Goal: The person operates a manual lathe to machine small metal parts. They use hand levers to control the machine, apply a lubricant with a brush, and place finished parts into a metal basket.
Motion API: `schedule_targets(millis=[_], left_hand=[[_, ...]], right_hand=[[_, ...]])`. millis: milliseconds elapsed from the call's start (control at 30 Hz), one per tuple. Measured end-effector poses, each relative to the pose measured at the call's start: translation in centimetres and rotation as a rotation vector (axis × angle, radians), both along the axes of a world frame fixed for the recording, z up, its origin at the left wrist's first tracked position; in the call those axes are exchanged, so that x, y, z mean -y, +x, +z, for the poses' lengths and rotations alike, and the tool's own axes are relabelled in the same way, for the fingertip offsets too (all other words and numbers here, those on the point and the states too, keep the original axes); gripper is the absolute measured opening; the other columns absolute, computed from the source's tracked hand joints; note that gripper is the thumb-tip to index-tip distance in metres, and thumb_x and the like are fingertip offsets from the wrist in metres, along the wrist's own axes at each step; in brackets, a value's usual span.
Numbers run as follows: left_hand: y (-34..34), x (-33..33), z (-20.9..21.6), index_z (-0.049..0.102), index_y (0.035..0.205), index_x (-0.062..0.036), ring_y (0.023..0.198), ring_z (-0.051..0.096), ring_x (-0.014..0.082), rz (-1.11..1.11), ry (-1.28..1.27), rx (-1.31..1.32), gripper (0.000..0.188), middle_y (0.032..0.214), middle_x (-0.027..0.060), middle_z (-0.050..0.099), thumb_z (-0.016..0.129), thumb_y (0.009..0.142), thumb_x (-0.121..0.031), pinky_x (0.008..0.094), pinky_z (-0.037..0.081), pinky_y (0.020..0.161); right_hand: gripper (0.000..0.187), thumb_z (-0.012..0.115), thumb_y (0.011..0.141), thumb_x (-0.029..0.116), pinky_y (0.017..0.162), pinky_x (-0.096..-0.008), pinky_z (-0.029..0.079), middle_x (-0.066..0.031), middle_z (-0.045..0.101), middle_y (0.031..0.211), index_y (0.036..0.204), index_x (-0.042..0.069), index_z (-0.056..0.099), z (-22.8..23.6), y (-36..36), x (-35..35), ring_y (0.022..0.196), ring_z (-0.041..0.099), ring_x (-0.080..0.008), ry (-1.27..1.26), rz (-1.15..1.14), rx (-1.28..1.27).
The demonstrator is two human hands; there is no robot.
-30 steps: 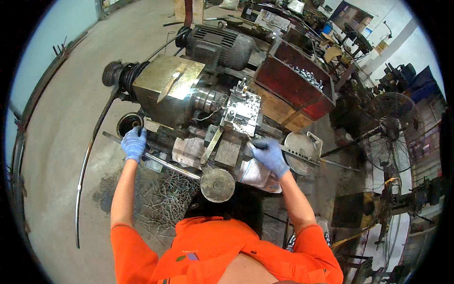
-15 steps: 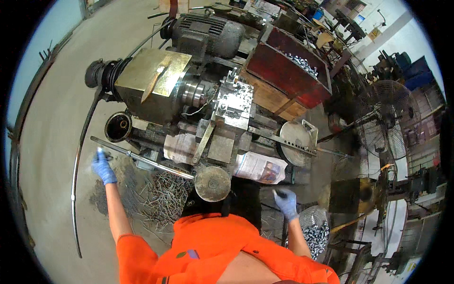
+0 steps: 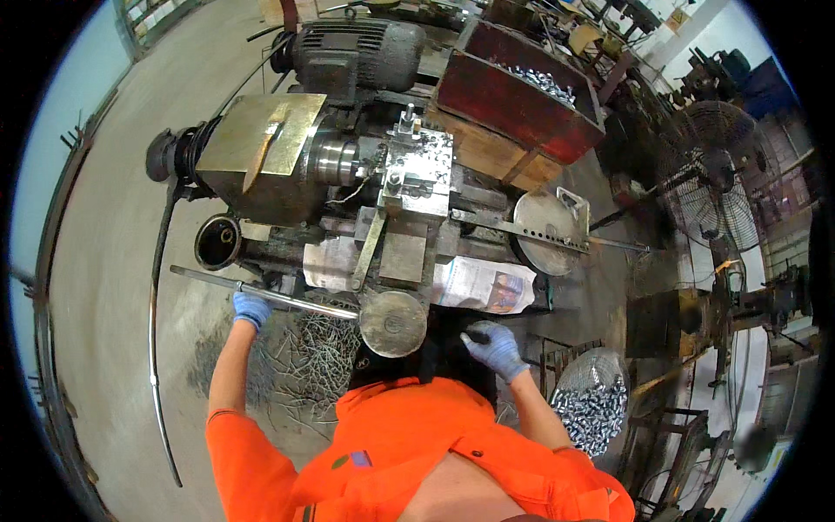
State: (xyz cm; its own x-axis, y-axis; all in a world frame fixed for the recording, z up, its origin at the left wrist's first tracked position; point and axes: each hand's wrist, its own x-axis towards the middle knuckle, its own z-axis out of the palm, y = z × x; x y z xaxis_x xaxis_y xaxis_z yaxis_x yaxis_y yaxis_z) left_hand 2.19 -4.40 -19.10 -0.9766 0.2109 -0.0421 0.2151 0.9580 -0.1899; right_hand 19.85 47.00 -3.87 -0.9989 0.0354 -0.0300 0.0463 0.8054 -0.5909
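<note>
Right hand (image 3: 495, 350) is near the round plate (image 3: 393, 324), can't tell if its fingers are apart. Left hand (image 3: 251, 308) is at the steel bar (image 3: 296, 299) fronting the lathe (image 3: 404, 254), grip hidden. I'd keep the 2 hands well off the chuck (image 3: 335, 162).

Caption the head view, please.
Gloved left hand by a metal rod, right hand near a printed sheet, at a lathe.

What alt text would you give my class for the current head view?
A person's blue-gloved left hand is at a long metal bar in front of a workshop machine; the gloved right hand is off the bar. A red box of shiny metal pieces stands behind the machine; a mesh basket, lower right, holds more.
</note>
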Motion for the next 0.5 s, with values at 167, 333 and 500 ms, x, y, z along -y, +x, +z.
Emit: schedule_targets(millis=[167,333,500], left_hand=[[2.0,-6.3,-3.2,0.066,0.097,-0.0098,0.090,0.060,0.0368,0.693,0.527,-0.087,0.054,0.099,0.0133,0.066,0.049,0.082,-0.058,0.0452,0.046,0.078],[0.7,-3.5,-0.7,0.068,0.090,-0.0137,0.084,0.065,0.0310,0.147,0.114,0.228,0.027,0.093,0.0115,0.067,0.052,0.079,-0.033,0.0427,0.051,0.068],[1.2,-1.8,-1.4,0.069,0.086,-0.0130,0.082,0.065,0.0309,0.207,0.130,0.161,0.027,0.090,0.0132,0.067,0.052,0.079,-0.032,0.0435,0.051,0.069]], right_hand=[[0.033,0.067,0.076,0.035,0.075,-0.0377,0.051,-0.0143,0.066,0.088,0.086,0.004,0.068,-1.1,1.4,-1.7,0.082,0.063,-0.0316,0.019,-0.075,0.054],[0.031,0.068,0.075,0.032,0.074,-0.0358,0.051,-0.0148,0.066,0.087,0.087,0.003,0.068,0.0,1.2,-1.9,0.080,0.064,-0.0300,0.018,-0.064,0.087],[0.027,0.072,0.074,0.025,0.068,-0.0323,0.051,-0.0154,0.067,0.083,0.087,0.001,0.067,-0.5,1.0,-3.4,0.075,0.065,-0.0264,-0.005,-0.098,0.055]])
